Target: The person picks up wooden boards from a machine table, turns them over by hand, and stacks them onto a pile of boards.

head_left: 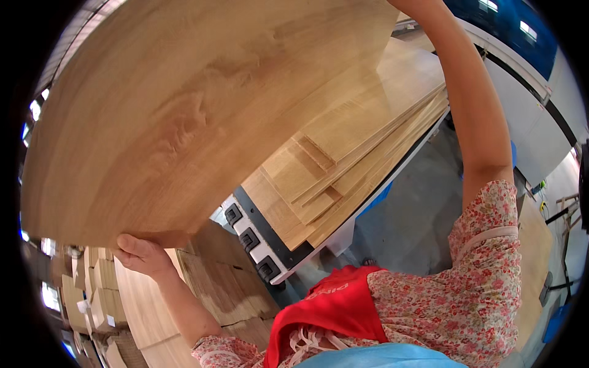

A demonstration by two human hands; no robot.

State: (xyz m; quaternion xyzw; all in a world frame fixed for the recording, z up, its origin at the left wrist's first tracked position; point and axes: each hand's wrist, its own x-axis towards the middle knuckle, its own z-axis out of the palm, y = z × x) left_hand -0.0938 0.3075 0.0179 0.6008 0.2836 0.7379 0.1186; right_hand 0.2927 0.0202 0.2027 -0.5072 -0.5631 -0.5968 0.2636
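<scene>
A large wood-grain panel (184, 122) is held up tilted in front of me, filling the upper left. My left hand (144, 254) is closed on its lower edge, with the thumb on the near face and the fingers mostly hidden behind. At the top of the view my right hand (420, 7) reaches the panel's far right corner; it is partly cut off and its fingers are not clearly seen. Below the raised panel lies an uneven stack of similar panels (368, 122), with a small wooden strip (316, 153) on top.
The stack rests on a machine table (273, 227) with a dark border and black rollers or knobs along its white end. More boards (227, 270) are piled at lower left, with wrapped bundles (98, 288) beyond. Grey floor (405, 221) shows at right, near a large white machine (527, 116).
</scene>
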